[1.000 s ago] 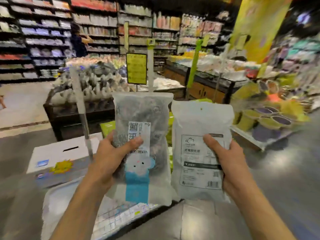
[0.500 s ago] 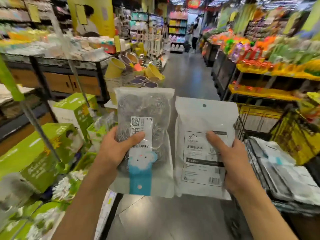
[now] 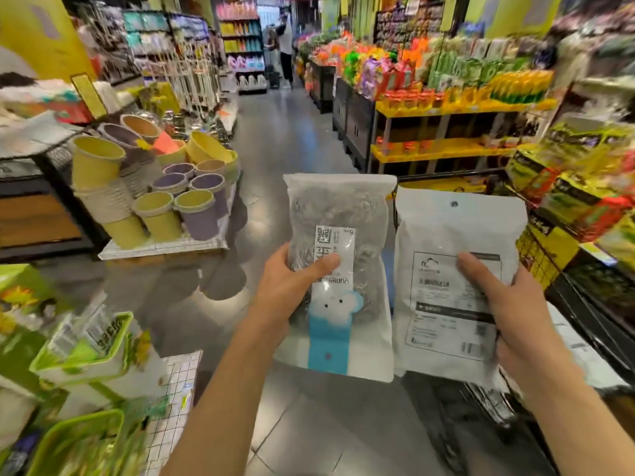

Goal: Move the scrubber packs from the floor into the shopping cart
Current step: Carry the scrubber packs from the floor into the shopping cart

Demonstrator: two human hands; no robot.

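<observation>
My left hand (image 3: 292, 290) grips a clear scrubber pack (image 3: 338, 214) with steel wool inside and a blue and white cartoon label. My right hand (image 3: 515, 310) grips a second scrubber pack (image 3: 446, 242), its white printed back facing me. Both packs are upright, side by side at chest height. Behind and below the right pack stands the black wire shopping cart (image 3: 584, 314), with several white packs (image 3: 577, 352) lying inside it.
Stacked yellow and purple plastic buckets (image 3: 154, 187) sit on a low platform at left. Green boxes (image 3: 86, 355) crowd the lower left. Yellow snack shelves (image 3: 446, 108) line the right. A grey tiled aisle (image 3: 285, 139) runs ahead, with a person (image 3: 285, 49) far down it.
My view has swung to the right, from the display tables to the aisle and the cart. Both hands keep the same hold on the two packs in front of me.
</observation>
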